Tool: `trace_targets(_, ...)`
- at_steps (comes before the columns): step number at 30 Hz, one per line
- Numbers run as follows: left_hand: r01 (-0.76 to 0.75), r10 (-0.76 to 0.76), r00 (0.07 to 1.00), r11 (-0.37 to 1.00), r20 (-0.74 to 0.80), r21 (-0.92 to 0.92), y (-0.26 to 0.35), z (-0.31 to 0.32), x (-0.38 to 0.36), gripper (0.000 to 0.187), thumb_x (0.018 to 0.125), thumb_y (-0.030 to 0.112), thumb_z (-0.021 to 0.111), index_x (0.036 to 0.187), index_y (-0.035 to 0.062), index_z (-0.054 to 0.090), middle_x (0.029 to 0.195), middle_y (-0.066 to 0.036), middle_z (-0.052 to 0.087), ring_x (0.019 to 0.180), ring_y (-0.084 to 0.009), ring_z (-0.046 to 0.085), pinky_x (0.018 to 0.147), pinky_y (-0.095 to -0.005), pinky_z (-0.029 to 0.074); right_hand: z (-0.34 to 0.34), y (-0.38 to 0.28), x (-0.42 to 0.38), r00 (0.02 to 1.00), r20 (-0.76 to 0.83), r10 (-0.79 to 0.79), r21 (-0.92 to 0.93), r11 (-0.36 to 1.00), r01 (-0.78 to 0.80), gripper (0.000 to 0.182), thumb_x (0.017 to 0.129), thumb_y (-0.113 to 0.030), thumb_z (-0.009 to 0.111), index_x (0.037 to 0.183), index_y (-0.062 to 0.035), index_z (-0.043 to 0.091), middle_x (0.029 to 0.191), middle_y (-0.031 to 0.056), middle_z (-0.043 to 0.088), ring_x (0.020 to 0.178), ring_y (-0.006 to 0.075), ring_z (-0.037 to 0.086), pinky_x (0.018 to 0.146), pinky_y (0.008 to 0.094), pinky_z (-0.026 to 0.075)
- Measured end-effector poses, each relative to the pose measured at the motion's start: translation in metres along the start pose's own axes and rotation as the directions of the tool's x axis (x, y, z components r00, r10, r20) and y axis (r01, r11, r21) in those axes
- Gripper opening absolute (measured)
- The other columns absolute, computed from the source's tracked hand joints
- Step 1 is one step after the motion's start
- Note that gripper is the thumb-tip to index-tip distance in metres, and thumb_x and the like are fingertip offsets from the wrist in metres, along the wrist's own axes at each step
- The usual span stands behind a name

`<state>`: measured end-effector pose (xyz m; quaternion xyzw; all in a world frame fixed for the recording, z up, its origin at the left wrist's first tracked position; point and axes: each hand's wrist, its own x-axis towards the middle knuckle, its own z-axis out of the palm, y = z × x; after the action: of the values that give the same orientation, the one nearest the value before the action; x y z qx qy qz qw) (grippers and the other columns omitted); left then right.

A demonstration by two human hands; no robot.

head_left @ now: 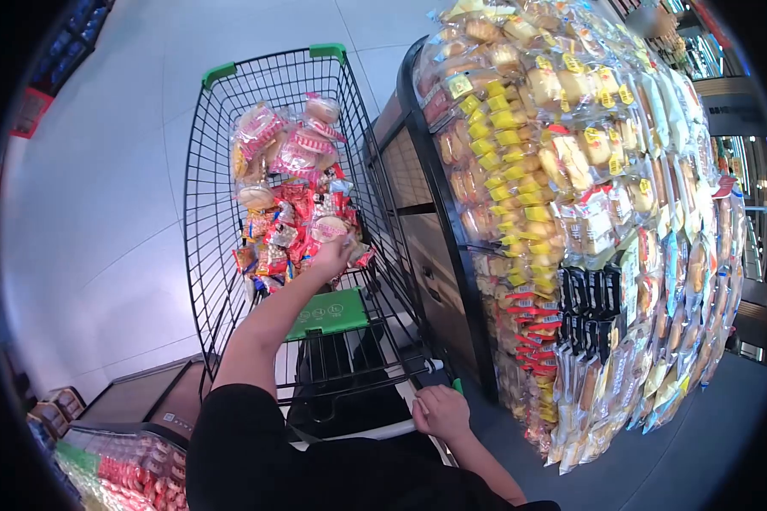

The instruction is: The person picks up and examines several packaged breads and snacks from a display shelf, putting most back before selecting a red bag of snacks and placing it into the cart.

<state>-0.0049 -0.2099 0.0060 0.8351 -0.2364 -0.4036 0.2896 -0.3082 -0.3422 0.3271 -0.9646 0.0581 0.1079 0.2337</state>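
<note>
My left hand (336,254) reaches down into a black wire shopping cart (198,183), its fingers closed on the edge of a round bun in a clear and pink wrapper (328,227). Under and around that bun lie red snack packets (291,209). More wrapped buns (296,152) are heaped toward the cart's far end. My right hand (441,413) is curled at the right end of the cart's pale handle (388,432), knuckles up; its fingertips are partly hidden.
A tall display of bagged breads (571,170) stands close along the cart's right side, on a dark-edged stand (430,281). A green panel (328,313) sits at the cart's near end. Another bin of packaged goods (136,468) is at lower left. Pale floor tiles (102,213) extend left.
</note>
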Motion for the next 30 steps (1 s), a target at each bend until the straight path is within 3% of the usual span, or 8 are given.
trace_targets(1,0.121,-0.132,0.991,0.845,0.016,-0.521,-0.002,-0.005,-0.01,0.031,0.099,0.014,0.054,0.128,0.0054,0.049,0.13,-0.015,0.057,0.106,-0.0327,0.064,0.08,-0.0405,0.059,0.0,0.0,-0.001,1.0,-0.01,-0.01,0.002,1.0,0.01,0.01,0.076,-0.018,0.069,0.08,-0.0106,0.064,0.079,0.0025,0.064,0.07,0.0205,0.063,0.064,0.0329,0.051)
trace_targets(2,0.187,-0.226,0.969,0.426,0.096,-0.885,0.0,-0.013,-0.022,0.031,0.1,0.012,0.053,0.129,0.0057,0.048,0.129,-0.012,0.058,0.106,-0.0276,0.064,0.081,-0.0394,0.059,0.001,0.001,-0.002,1.0,-0.011,-0.02,-0.003,1.0,0.02,0.01,0.076,-0.019,0.069,0.08,-0.0104,0.064,0.079,0.003,0.063,0.07,0.0208,0.062,0.064,0.0332,0.051)
trace_targets(3,0.173,-0.195,0.974,0.286,0.119,-0.943,0.0,-0.023,-0.036,0.034,0.1,0.01,0.054,0.133,0.006,0.047,0.129,-0.008,0.057,0.11,-0.0198,0.061,0.088,-0.0374,0.058,0.0,0.002,-0.003,0.999,-0.013,-0.03,-0.011,1.0,0.029,0.011,0.077,-0.019,0.069,0.08,-0.0102,0.064,0.078,0.0035,0.063,0.07,0.0212,0.062,0.064,0.0335,0.051)
trace_targets(10,-0.079,0.072,0.996,0.372,-0.056,-0.925,0.113,-0.1,-0.166,0.048,0.09,-0.001,0.065,0.134,0.0027,0.045,0.117,-0.007,0.063,0.105,-0.0155,0.063,0.089,-0.0297,0.054,-0.009,-0.003,-0.002,0.992,-0.122,-0.023,0.226,0.973,0.051,0.012,0.074,-0.011,0.073,0.083,-0.0072,0.066,0.085,0.0067,0.068,0.08,0.0245,0.066,0.072,0.036,0.054)
trace_targets(14,-0.257,0.165,0.964,0.389,-0.207,-0.885,0.177,-0.1,-0.23,0.052,0.089,0.0,0.068,0.135,0.0036,0.045,0.117,-0.007,0.063,0.105,-0.0142,0.063,0.089,-0.0294,0.053,-0.048,-0.026,0.028,0.91,-0.41,-0.059,0.354,0.91,0.218,0.036,0.071,-0.004,0.076,0.104,-0.0038,0.061,0.115,0.0156,0.065,0.107,0.0349,0.063,0.092,0.0407,0.052)
trace_targets(18,-0.155,0.076,0.988,0.415,-0.136,-0.897,0.234,-0.079,-0.287,0.042,0.094,0.004,0.064,0.133,0.0056,0.048,0.113,-0.005,0.062,0.1,-0.0129,0.062,0.084,-0.0287,0.055,-0.095,-0.053,0.046,0.871,-0.414,-0.265,0.204,0.905,0.372,0.054,0.068,-0.007,0.078,0.116,-0.0038,0.054,0.142,0.0183,0.045,0.13,0.0381,0.045,0.109,0.0484,0.037)
trace_targets(22,-0.204,0.101,0.979,0.365,-0.179,-0.908,0.245,-0.035,-0.313,0.032,0.102,0.013,0.054,0.132,0.0053,0.049,0.107,-0.002,0.061,0.096,-0.0103,0.06,0.081,-0.0252,0.053,-0.114,-0.057,0.04,0.922,-0.142,-0.361,-0.037,0.932,0.36,0.056,0.069,-0.014,0.076,0.119,-0.0034,0.053,0.134,0.0157,0.05,0.128,0.0329,0.047,0.11,0.0487,0.035)
trace_targets(30,-0.204,0.201,0.967,0.229,-0.158,-0.952,0.278,-0.047,-0.352,0.042,0.106,0.028,0.044,0.14,0.0031,0.045,0.123,-0.011,0.062,0.112,-0.018,0.06,0.097,-0.033,0.048,-0.186,-0.035,0.057,0.869,-0.408,-0.279,0.014,0.95,0.312,0.032,0.062,-0.017,0.077,0.085,-0.0101,0.055,0.085,0.0115,0.059,0.086,0.0347,0.059,0.077,0.0474,0.047)
